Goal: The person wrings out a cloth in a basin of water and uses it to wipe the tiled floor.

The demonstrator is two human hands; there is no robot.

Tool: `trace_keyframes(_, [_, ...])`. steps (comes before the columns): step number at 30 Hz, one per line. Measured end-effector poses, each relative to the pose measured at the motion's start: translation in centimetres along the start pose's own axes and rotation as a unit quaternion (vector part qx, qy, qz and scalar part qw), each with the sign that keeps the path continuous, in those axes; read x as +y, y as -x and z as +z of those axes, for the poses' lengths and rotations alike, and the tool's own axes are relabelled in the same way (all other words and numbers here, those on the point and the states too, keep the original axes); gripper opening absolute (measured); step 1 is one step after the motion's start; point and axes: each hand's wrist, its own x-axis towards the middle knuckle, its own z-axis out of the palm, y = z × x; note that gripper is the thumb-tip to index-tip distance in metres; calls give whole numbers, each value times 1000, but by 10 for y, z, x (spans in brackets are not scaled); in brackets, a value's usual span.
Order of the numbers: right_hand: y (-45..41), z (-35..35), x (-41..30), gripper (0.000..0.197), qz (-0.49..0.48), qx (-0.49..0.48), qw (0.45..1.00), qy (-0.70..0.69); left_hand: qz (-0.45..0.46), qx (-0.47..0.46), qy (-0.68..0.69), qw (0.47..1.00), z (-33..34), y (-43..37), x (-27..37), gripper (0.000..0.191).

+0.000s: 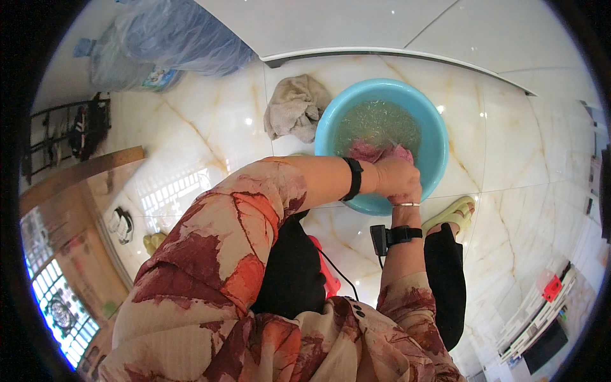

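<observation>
A light-blue plastic basin [441, 138] stands on the tiled floor, holding cloudy, greyish water [377, 119]. Over its near side, my left hand [394, 175] and my right hand [405, 193] are close together and overlap. Both grip a wet pink cloth [377, 152], whose lower part lies in the water. My fingers are partly hidden behind the knuckles and wrists. Left of the basin, a crumpled grey-beige towel [296, 107] lies on the floor, close against the basin's side.
A white cabinet [363, 28] edges the floor beyond the basin. Large plastic water bottles [143, 52], wrapped in film, are at the upper left. My foot in a green slipper [453, 215] is right of the basin. A thin black cable [339, 270] hangs between my legs.
</observation>
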Motion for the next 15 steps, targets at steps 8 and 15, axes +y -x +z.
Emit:
trace_keyframes(8, [14,47,-132,33,24,119,864,-488,-409,61,11,911,-52,7,-58,29])
trace_keyframes(15, [16,49,-104,54,144,157,867,-450,-364,-182,-61,911,-30,29,-63,73])
